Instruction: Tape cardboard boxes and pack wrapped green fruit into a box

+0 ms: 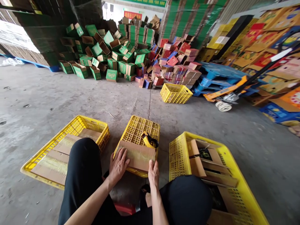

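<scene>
A closed cardboard box [137, 154] with clear tape along its top lies on an upturned yellow crate [140, 125] between my knees. My left hand [118, 165] rests on the box's left part, fingers spread and lying flat, the outermost near its left edge. At the right end, my right hand [153, 172] grips the box, thumb on top and fingers along the side. Just behind the box, a yellow and black tape dispenser [149, 140] lies on the crate, touched by neither hand.
Left, a yellow crate [105, 137] holds taped cardboard boxes [51, 164]. Right, another yellow crate [178, 156] contains open cardboard boxes [197, 165] with dark contents. Farther off are a yellow crate [175, 93], heaped green boxes [111, 75], blue pallets [217, 72] and a pallet jack [232, 95].
</scene>
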`<state>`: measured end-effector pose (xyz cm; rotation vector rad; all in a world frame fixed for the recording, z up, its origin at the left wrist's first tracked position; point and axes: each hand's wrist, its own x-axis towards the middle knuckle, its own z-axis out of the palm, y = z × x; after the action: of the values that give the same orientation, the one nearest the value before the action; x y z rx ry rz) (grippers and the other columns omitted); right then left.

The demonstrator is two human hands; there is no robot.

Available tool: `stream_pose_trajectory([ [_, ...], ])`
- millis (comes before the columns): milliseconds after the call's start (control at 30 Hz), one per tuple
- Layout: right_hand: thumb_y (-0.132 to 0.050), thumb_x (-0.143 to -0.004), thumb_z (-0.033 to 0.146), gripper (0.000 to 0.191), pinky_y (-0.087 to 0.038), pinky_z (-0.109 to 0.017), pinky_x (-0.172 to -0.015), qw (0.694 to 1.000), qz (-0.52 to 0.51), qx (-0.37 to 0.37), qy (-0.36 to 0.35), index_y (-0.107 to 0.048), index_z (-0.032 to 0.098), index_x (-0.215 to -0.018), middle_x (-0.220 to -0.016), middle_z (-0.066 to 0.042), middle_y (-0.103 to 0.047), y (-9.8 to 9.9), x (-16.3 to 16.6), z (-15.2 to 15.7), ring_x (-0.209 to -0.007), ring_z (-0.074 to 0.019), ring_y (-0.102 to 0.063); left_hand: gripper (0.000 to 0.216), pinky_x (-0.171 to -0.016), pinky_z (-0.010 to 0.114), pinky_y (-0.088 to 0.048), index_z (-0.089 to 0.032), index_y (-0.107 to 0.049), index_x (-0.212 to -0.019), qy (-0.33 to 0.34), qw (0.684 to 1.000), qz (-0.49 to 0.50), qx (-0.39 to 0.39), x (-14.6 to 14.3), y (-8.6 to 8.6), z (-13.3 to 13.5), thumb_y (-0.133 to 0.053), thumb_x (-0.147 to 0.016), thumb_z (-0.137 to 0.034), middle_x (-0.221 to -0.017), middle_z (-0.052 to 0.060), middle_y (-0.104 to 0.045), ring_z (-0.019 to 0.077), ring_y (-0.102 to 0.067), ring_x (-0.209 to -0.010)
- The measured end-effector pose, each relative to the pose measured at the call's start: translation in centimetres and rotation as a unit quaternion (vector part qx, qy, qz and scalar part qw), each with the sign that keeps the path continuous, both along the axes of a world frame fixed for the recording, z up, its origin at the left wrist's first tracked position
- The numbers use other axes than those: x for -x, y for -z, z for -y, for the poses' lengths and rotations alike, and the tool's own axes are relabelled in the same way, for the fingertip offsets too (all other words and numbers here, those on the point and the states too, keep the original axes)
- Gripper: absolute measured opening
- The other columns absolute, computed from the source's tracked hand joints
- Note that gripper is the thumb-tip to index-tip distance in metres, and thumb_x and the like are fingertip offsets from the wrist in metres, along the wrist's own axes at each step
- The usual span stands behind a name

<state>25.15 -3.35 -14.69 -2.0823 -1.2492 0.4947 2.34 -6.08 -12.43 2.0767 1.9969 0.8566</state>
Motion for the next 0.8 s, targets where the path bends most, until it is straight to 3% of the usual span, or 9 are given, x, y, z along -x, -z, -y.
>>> stream_pose_trajectory([
  [167, -0.018, -0.104, 0.069, 0.088, -0.048, -0.054, -0.109, 0.994, 0.073, -0.069, -0.040, -0.060, 0.002, -0.142, -0.145, -0.032, -0.060, -0.8, 0.5, 0.2, -0.138, -0.0405, -0.057, 0.049, -0.130, 0.056, -0.013, -0.027, -0.052, -0.154, 0.013, 1.000, -0.024, -0.002, -0.1, 0.4, -0.5, -0.048, -0.107, -0.040, -0.158, 0.009, -0.056, 0.0309, -0.047, -0.149],
  [267, -0.023, -0.111, 0.046, 0.062, -0.036, -0.065, -0.118, 0.960, 0.200, -0.146, -0.129, -0.064, 0.012, -0.142, -0.153, -0.024, -0.056, -1.1, 1.5, 0.9, -0.150, -0.0397, -0.043, 0.050, -0.129, 0.056, -0.015, -0.027, -0.051, -0.155, 0.012, 0.999, -0.038, -0.009, 0.0, 0.3, -0.6, -0.046, -0.107, -0.040, -0.159, 0.009, -0.055, 0.0306, -0.047, -0.149],
  [367, -0.032, -0.112, 0.036, 0.048, -0.040, -0.058, -0.118, 0.917, 0.247, -0.194, -0.246, -0.067, 0.016, -0.138, -0.147, -0.018, -0.064, -1.2, 3.4, 1.5, -0.145, -0.0342, -0.049, 0.048, -0.127, 0.056, -0.020, -0.026, -0.055, -0.152, 0.008, 0.999, -0.051, -0.007, 0.1, 0.1, -0.7, -0.047, -0.107, -0.041, -0.159, 0.010, -0.055, 0.0310, -0.047, -0.148],
  [433, -0.037, -0.111, 0.034, 0.045, -0.045, -0.051, -0.116, 0.904, 0.242, -0.209, -0.282, -0.066, 0.015, -0.140, -0.143, -0.017, -0.066, -1.5, 5.1, 1.7, -0.142, -0.0319, -0.052, 0.046, -0.126, 0.056, -0.024, -0.026, -0.058, -0.149, 0.010, 0.999, -0.051, -0.005, 0.2, 0.1, -0.9, -0.047, -0.107, -0.041, -0.157, 0.010, -0.057, 0.0317, -0.049, -0.146],
  [633, -0.037, -0.109, 0.020, 0.042, -0.051, -0.045, -0.108, 0.891, 0.234, -0.185, -0.341, -0.065, 0.016, -0.141, -0.135, -0.015, -0.069, -3.8, 9.1, 1.0, -0.123, -0.0284, -0.061, 0.047, -0.124, 0.054, -0.032, -0.024, -0.055, -0.151, 0.026, 0.999, 0.008, -0.018, 1.0, 1.3, -1.2, -0.044, -0.108, -0.039, -0.156, 0.011, -0.057, 0.0310, -0.047, -0.148],
  [800, -0.039, -0.109, 0.022, 0.043, -0.052, -0.047, -0.099, 0.894, 0.264, -0.134, -0.337, -0.062, 0.017, -0.145, -0.133, -0.015, -0.068, -4.9, 10.3, 0.4, -0.112, -0.0301, -0.062, 0.052, -0.123, 0.053, -0.038, -0.022, -0.053, -0.152, -0.054, 0.990, 0.130, -0.028, 1.9, 2.6, -0.7, -0.041, -0.108, -0.045, -0.158, 0.013, -0.049, 0.0313, -0.036, -0.155],
])
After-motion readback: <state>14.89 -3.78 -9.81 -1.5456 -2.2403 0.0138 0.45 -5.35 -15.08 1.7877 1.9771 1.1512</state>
